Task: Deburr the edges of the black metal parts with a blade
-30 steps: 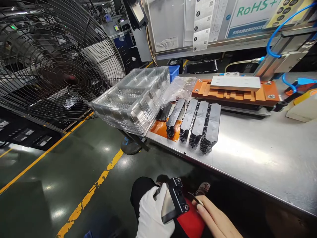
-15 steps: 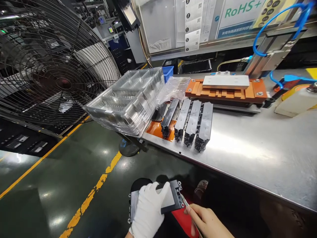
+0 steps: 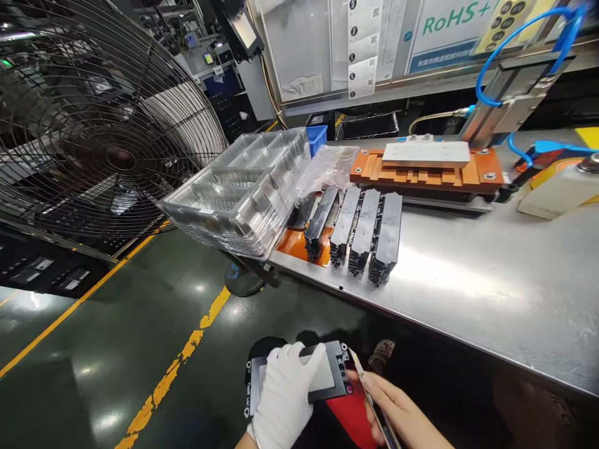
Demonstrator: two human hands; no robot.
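Observation:
My left hand (image 3: 283,393), in a white glove, grips a flat black rectangular plastic part (image 3: 322,395) from above. The part has a light grey panel on its face and small mounting rings at its ends. My bare right hand (image 3: 393,405) is closed round a slim utility knife (image 3: 378,413). Its pale blade points up and left, close beside the part's right end; I cannot tell whether it touches. Both hands are low in the view, in front of the metal bench (image 3: 449,299).
Several black plastic blocks (image 3: 387,231) stand in a row on the bench, beside wrapped clear trays (image 3: 262,206). Behind them sits an orange fixture (image 3: 365,167) with a metal press and blue air hose (image 3: 484,68). A large fan (image 3: 119,156) stands at left, a white bottle (image 3: 552,193) at right.
The knife has shifted right and its tip has moved up along the part's right end. The part has tilted slightly in my left hand, which keeps its grip.

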